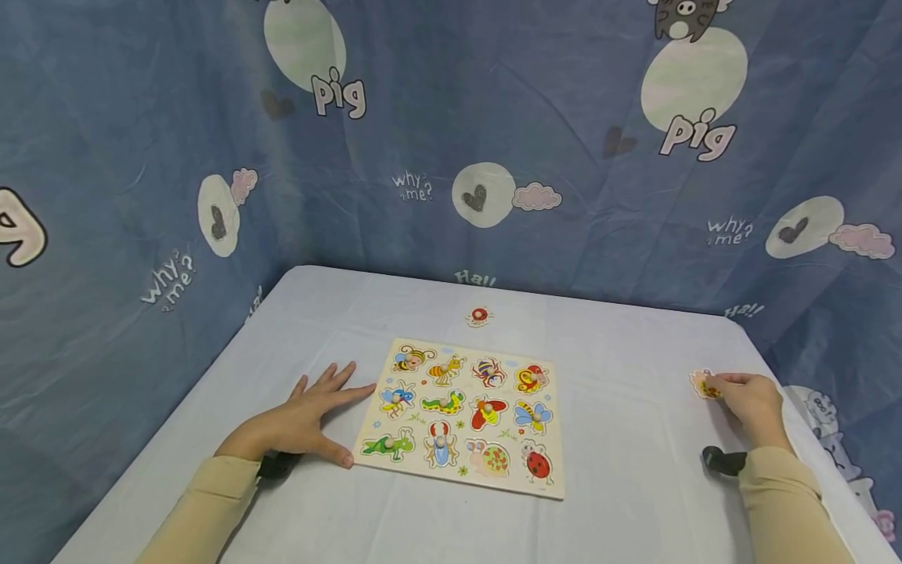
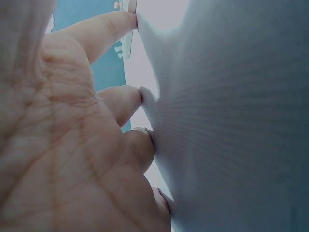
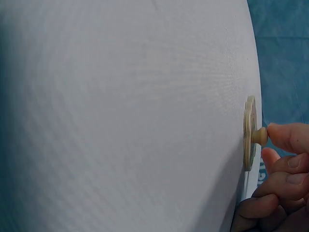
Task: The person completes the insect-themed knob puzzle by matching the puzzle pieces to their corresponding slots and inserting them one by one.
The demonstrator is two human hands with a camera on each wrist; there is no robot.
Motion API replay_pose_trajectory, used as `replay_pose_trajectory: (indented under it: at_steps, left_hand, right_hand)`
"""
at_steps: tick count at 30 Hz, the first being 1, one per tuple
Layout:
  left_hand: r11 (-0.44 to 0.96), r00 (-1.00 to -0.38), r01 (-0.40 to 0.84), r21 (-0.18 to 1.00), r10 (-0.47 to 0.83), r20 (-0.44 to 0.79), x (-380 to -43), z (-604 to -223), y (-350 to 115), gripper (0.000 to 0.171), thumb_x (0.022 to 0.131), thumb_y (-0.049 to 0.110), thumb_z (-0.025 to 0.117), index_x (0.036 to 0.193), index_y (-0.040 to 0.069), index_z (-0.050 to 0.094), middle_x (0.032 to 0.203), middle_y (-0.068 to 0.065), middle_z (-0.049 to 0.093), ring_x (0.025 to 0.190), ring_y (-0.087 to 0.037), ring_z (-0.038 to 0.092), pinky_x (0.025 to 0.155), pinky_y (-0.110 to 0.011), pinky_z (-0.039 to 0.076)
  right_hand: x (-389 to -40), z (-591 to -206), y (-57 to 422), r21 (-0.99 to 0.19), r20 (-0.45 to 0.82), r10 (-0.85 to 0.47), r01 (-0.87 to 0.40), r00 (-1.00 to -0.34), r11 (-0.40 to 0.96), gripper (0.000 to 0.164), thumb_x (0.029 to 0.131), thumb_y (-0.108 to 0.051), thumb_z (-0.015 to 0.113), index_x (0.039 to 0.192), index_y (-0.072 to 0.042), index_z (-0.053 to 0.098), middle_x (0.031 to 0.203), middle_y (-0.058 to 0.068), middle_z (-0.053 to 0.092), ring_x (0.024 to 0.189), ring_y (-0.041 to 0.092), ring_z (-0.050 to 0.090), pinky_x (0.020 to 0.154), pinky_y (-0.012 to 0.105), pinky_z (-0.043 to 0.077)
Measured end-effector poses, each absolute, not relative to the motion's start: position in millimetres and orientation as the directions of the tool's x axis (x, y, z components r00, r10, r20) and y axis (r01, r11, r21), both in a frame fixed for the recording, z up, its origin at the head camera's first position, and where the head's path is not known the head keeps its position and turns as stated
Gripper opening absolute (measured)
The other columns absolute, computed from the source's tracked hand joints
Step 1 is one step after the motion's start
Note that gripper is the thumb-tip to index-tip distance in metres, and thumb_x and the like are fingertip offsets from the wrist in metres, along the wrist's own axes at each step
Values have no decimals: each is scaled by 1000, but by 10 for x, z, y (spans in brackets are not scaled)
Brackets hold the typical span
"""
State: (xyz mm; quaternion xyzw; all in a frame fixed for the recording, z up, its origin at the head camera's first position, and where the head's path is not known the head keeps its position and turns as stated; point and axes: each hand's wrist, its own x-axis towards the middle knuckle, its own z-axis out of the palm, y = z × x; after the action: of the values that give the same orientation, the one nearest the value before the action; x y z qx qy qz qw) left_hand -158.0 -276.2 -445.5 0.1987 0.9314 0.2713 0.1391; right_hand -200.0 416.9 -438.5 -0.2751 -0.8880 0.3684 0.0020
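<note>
My left hand lies with spread fingers at the left side of a wooden peg puzzle board; its thumb and index finger touch the board's edge. In the left wrist view, the fingertips press on the white tablecloth. At the right of the table, my right hand pinches the small wooden knob of a snail puzzle piece. That flat piece stays close over the cloth. Insect pieces with knobs fill most of the board; the snail and ladybug pictures at its lower right show no knobs.
A red ladybug puzzle piece lies behind the board, near the back of the white-covered table. A blue patterned curtain hangs behind the table and along its sides. Dark straps sit at both wrists.
</note>
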Motion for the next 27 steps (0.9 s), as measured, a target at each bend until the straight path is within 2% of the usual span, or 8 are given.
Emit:
replay_pose_trajectory:
  at_steps: [11, 19, 27]
  left_hand:
    - [777, -879, 299, 554, 450, -157, -1579, -4445, -2768, 119, 62, 56, 100, 164, 27, 47, 180, -24, 10, 165, -56, -3, 121, -85, -8]
    - [763, -874, 308, 568, 463, -148, -1583, -4452, -2790, 118, 63, 57, 99, 164, 26, 47, 180, -24, 9, 164, -57, -4, 121, -85, -8]
    - [758, -874, 318, 570, 468, -135, -1590, -4475, -2802, 118, 64, 57, 99, 164, 28, 46, 180, -25, 9, 164, -57, -4, 120, -86, -8]
  right_hand:
    - [-1957, -4389, 4202, -646, -226, 452, 480, -863, 593, 54, 102, -41, 66, 119, 11, 68, 91, 7, 64, 81, 19, 54, 61, 30, 49]
    - [-1952, -4381, 4178, -630, -203, 452, 469, -869, 619, 53, 101, -40, 70, 111, 11, 68, 90, 10, 66, 85, 23, 56, 64, 29, 46]
    - [-1961, -4387, 4178, -629, -219, 471, 492, -855, 602, 52, 100, -39, 69, 116, 11, 68, 94, 12, 67, 87, 23, 56, 64, 28, 46]
